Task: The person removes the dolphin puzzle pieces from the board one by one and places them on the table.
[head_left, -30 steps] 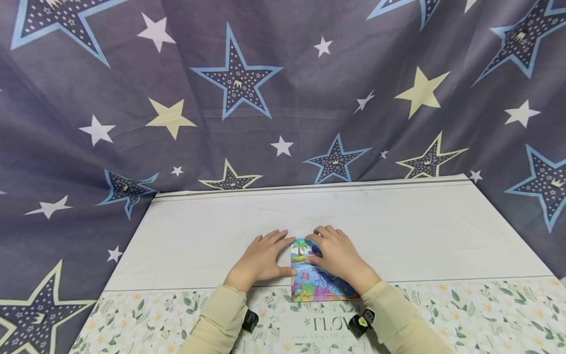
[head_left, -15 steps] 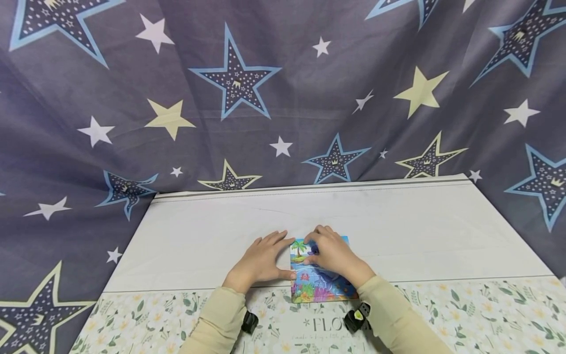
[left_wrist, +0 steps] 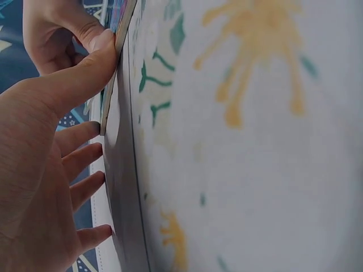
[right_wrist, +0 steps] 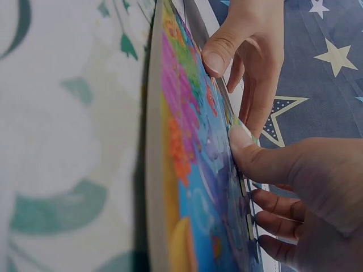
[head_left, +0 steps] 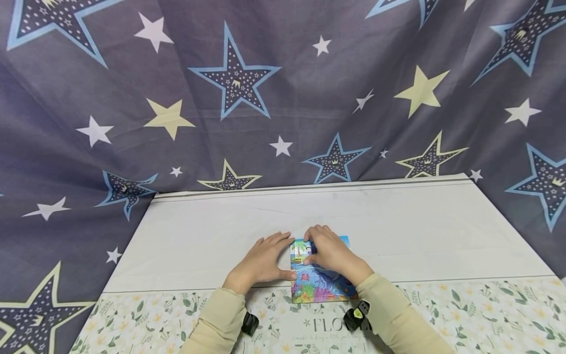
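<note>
A jigsaw puzzle with a bright sea scene lies flat near the table's middle. My left hand is at its left side, thumb and index finger spread and touching the edge, the other fingers straight. Over the upper part, my right hand pinches a palm-tree puzzle piece between thumb and index finger. That piece catches glare and looks slightly tilted. In the right wrist view the right thumb presses at its edge, close to the left thumb. The right palm hides part of the picture.
The table has a white cover at the back and a floral printed cloth in front. A star-patterned curtain hangs behind and at both sides. Dark wrist devices sit under both sleeves.
My right hand has shifted slightly left, uncovering the puzzle's upper right corner. Glare now shows on the palm-tree piece, which looks tipped. My left hand has hardly moved.
</note>
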A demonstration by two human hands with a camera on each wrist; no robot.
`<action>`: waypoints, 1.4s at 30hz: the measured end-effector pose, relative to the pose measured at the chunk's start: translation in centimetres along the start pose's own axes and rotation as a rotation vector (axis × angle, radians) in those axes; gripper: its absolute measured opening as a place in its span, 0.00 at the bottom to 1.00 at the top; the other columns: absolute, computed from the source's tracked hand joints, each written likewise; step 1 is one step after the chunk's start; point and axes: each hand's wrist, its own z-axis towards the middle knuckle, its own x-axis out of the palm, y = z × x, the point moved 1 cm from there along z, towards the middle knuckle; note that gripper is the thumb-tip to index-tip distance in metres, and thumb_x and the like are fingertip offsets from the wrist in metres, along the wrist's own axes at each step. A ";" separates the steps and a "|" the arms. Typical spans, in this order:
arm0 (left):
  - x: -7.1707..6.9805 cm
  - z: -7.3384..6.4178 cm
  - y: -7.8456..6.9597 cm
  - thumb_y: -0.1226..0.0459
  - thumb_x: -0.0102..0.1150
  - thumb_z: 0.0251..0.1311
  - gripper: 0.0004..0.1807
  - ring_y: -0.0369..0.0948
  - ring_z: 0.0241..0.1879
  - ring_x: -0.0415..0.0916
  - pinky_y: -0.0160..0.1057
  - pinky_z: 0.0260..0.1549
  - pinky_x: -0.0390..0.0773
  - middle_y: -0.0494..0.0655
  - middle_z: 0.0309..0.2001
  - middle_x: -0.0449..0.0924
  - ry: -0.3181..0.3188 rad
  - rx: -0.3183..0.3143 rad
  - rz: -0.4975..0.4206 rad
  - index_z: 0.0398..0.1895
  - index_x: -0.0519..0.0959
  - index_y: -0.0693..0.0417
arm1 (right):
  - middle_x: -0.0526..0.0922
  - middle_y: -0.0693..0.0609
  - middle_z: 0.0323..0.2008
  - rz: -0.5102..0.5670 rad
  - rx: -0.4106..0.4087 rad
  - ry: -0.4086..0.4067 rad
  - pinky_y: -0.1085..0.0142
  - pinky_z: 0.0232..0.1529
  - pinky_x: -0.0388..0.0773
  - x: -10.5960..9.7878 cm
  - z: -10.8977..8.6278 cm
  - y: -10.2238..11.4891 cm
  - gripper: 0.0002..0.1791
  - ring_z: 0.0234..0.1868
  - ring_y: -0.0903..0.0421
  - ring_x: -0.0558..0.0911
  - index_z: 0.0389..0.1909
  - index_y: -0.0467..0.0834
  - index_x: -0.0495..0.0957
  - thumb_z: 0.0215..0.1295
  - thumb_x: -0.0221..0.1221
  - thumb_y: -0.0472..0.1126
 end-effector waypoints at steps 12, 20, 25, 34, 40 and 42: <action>0.1 0.1 0.1 0.40 0.72 0.47 0.53 0.51 0.75 0.52 0.62 0.71 0.50 0.48 0.75 0.58 -0.003 -0.002 -0.018 0.74 0.64 0.51 | 0.79 0.48 0.44 -0.027 -0.025 -0.018 0.54 0.51 0.77 0.1 -0.1 0.0 0.29 0.46 0.49 0.76 0.52 0.38 0.81 0.49 0.75 0.46; -0.1 0.1 -0.1 0.41 0.72 0.48 0.52 0.51 0.75 0.51 0.62 0.71 0.49 0.48 0.75 0.57 0.000 0.003 -0.028 0.75 0.63 0.51 | 0.79 0.49 0.44 0.004 -0.006 -0.023 0.53 0.52 0.77 -0.2 -0.3 -0.1 0.24 0.48 0.48 0.76 0.51 0.42 0.81 0.53 0.74 0.43; -0.2 0.0 -0.1 0.41 0.72 0.48 0.52 0.51 0.75 0.51 0.63 0.71 0.48 0.49 0.75 0.57 0.007 0.004 -0.037 0.75 0.63 0.51 | 0.81 0.52 0.42 0.088 0.018 -0.060 0.54 0.51 0.78 -0.6 -0.4 -0.2 0.14 0.48 0.50 0.78 0.45 0.45 0.83 0.58 0.71 0.38; -0.2 -0.1 0.0 0.41 0.73 0.47 0.52 0.51 0.75 0.51 0.63 0.70 0.48 0.49 0.75 0.58 0.010 0.002 -0.047 0.74 0.65 0.51 | 0.80 0.58 0.28 0.273 -0.026 -0.065 0.67 0.29 0.75 -1.9 -0.9 -0.4 0.05 0.27 0.63 0.75 0.39 0.46 0.82 0.64 0.65 0.34; -0.2 0.1 0.2 0.40 0.73 0.45 0.52 0.51 0.75 0.51 0.63 0.70 0.49 0.47 0.75 0.59 0.003 -0.004 -0.053 0.73 0.65 0.50 | 0.82 0.57 0.30 0.310 -0.028 -0.107 0.65 0.33 0.77 -3.0 -1.5 -1.4 0.06 0.30 0.61 0.77 0.39 0.46 0.83 0.63 0.66 0.34; -0.2 0.1 0.2 0.40 0.73 0.45 0.52 0.50 0.75 0.51 0.63 0.70 0.48 0.47 0.75 0.59 0.006 -0.008 -0.054 0.74 0.65 0.49 | 0.82 0.56 0.31 0.323 -0.018 -0.121 0.65 0.32 0.77 -3.3 -1.7 -2.0 0.06 0.30 0.60 0.78 0.39 0.45 0.83 0.63 0.66 0.33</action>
